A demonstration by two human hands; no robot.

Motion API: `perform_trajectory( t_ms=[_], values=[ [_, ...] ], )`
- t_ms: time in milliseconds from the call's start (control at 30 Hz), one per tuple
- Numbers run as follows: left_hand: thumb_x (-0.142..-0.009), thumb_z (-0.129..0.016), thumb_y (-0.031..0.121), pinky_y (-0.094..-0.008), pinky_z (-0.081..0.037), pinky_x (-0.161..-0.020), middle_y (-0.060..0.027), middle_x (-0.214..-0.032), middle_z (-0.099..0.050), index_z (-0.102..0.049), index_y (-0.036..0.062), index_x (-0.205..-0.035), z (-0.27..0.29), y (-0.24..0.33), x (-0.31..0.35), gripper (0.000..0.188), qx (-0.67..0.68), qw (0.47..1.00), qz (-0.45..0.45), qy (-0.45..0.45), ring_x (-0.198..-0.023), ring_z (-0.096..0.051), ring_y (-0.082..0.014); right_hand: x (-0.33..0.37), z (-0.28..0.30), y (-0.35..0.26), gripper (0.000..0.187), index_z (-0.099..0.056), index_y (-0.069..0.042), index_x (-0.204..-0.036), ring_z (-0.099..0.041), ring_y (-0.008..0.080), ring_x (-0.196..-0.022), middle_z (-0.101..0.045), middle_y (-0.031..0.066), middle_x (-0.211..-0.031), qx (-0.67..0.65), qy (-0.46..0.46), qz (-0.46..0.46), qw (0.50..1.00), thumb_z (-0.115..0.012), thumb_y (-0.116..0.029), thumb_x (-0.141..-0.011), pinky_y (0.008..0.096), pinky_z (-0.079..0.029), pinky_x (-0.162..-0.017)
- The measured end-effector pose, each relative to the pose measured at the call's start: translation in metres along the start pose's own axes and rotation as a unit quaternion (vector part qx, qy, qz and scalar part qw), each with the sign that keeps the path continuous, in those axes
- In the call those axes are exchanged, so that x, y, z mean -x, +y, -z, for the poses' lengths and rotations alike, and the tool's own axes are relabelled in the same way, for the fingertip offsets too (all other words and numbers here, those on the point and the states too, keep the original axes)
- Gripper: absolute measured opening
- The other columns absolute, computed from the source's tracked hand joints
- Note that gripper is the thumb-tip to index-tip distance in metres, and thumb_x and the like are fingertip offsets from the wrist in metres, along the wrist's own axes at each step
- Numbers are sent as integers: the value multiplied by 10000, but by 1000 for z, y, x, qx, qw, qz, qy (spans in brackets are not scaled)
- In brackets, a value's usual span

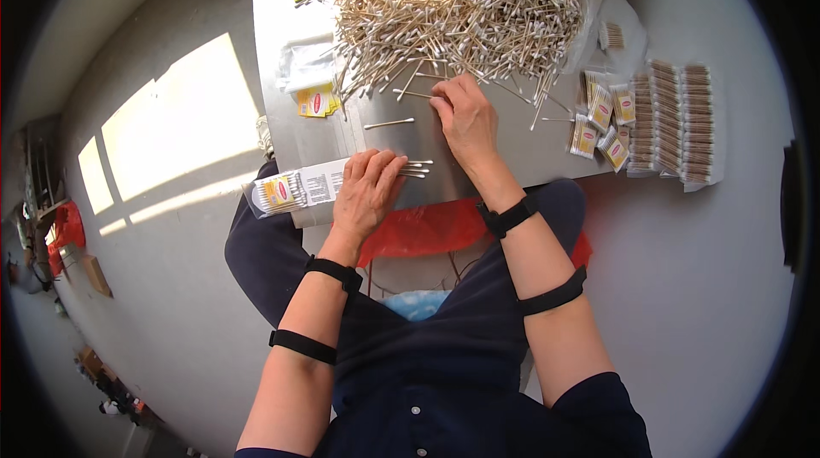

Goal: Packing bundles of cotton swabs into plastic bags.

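Note:
Cupped over the table near its front edge, my left hand (pixel 369 189) has its fingers closed around several cotton swabs (pixel 417 169), whose white tips stick out to the right. My right hand (pixel 467 121) is at the near edge of a big heap of cotton swabs (pixel 453 14), thumb and fingertips pinched on one swab (pixel 415 93). Between the two hands a single swab (pixel 389 123) lies loose. Left of my left hand is a clear packet of swabs (pixel 279 192) with a yellow and red label, beside a white printed sheet (pixel 323 183).
Small filled swab packets (pixel 601 112) lie at the right, next to stacked rows of packed swabs (pixel 670 121). Yellow label cards (pixel 316 101) and clear plastic bags (pixel 307 64) are at the left. A clear plastic bag (pixel 591 10) edges the heap. Red plastic (pixel 427 227) hangs below the table.

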State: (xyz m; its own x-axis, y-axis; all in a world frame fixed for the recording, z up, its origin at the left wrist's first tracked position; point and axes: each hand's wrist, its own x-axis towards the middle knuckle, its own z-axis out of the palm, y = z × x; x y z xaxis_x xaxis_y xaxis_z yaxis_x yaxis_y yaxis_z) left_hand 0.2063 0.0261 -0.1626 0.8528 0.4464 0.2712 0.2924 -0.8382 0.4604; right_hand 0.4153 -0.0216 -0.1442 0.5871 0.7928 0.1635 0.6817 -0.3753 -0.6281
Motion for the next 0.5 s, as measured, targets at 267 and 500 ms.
perform_trajectory(
  t_ms=[267,500],
  values=[
    [-801,-755,97,-438,-440,-997,-46,-1181,-564,-600,134,-1222,-1,0,0,450,-8,1000,9,-7,-1149,-526,-288,2,8,-4,224,-628,-64,-996,-664,294,-871,-598,75,-993,-26,-16,-26,999,-736,-35,-802,414,-544,-722],
    [-803,-753,93,-431,-442,-993,-46,-1179,-564,-603,136,-1214,2,0,1,439,6,1000,10,-1,-1150,-526,-289,8,47,-8,146,-571,-49,-933,-637,337,-896,-596,122,-920,106,-71,56,990,-687,-41,-846,449,-537,-716]
  ],
)
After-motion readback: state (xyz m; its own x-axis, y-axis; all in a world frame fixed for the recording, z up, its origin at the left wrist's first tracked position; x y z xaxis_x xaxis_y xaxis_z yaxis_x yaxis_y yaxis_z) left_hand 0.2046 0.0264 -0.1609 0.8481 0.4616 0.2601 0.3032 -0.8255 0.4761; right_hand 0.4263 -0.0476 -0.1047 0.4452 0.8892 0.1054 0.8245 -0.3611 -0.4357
